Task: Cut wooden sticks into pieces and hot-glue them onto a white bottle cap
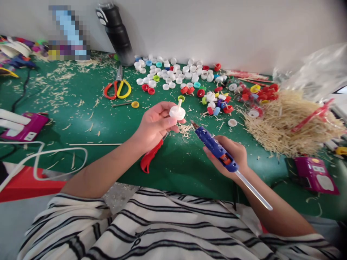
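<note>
My left hand [157, 122] pinches a white bottle cap [177, 112] by its edge. A short wooden stick stands up from the cap's middle, and a green cap [181, 98] shows at or just behind the stick's top; I cannot tell if they touch. My right hand [233, 153] is wrapped round a blue glue gun [214, 144], its nozzle aimed up and left near the white cap but apart from it. A clear glue stick [255, 191] juts from the gun's rear. Under my left hand lies a red-handled cutter [151, 157], its front partly hidden, beside wood shavings [185, 130].
Loose bottle caps [168, 74] spread at the back, with caps on sticks [217, 101] to their right. Scissors [118, 86] and a black bottle [116, 34] stand left of them. A heap of thin wood strips [290, 122] lies right, near a magenta box [316, 175].
</note>
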`<state>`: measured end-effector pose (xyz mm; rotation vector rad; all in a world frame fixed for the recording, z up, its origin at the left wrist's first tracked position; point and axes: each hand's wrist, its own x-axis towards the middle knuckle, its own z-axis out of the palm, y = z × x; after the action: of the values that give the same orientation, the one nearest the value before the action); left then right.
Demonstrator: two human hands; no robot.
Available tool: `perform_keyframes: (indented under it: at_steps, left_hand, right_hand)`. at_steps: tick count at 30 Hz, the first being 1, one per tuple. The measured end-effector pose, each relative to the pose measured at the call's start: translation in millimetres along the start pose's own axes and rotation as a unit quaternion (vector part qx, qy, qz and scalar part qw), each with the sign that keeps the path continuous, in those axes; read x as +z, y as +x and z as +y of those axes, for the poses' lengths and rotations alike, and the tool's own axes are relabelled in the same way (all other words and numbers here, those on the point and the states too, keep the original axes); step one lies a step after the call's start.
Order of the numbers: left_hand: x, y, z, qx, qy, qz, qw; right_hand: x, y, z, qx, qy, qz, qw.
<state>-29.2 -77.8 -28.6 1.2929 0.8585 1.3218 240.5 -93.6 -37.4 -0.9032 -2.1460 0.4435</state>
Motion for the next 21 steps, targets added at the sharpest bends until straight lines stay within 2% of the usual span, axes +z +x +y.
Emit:
perform_keyframes:
  at_steps: [4, 10, 21]
  left_hand:
    - [-1.4, 1.4, -2.5, 0.006, 0.023, 0.007, 1.0]
    - [0.9, 1.8, -5.3, -0.023, -0.02, 0.02, 0.999]
    - [1.5, 1.0, -5.0, -0.025, -0.019, 0.004, 0.999]
  right_hand:
    - [0.7, -1.2, 3.5, -0.042, 0.02, -0.027, 0.999]
    - [-1.9, 7.3, -0.8, -0.113, 0.035, -0.07, 0.991]
    - [-0.6, 7.1, -1.4, -0.113, 0.018, -0.081, 0.99]
